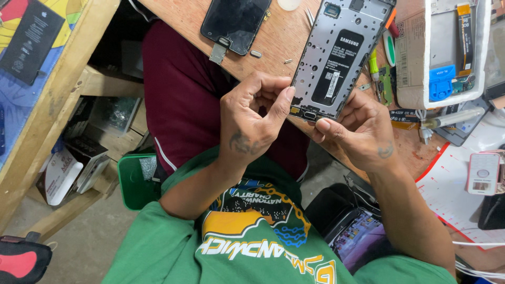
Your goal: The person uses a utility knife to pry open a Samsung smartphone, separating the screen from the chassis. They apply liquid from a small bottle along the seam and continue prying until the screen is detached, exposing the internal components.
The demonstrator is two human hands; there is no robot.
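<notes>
Phone chassis (336,55), back cover off, battery (337,67) exposed, lies screen-down on the bench (273,39) with its bottom end overhanging the bench edge toward us. Everything below is placed relative to that chassis.

Far left of it: wooden shelf unit (63,105) with boxes. Upper left of it: a detached black screen panel (235,22) flat on the bench, loose small screws (288,61) between it and the chassis.

Our left hand (250,123) sits at the chassis's lower left corner, fingers curled, thumb tip pressed on the bottom edge; nothing else in it. Looks like bracing so the frame doesn't slide.

Our right hand (360,131) is at the lower right corner, thumb against the bottom edge by the charging port, fingers wrapped underneath, pinching the frame. The overhang likely gives both thumbs access to that end.

Right of the chassis: small tools (377,76), then a white foam tray (439,79) holding parts, kept within reach. Lower right: a screwdriver (452,120) and a white sheet (452,184).
</notes>
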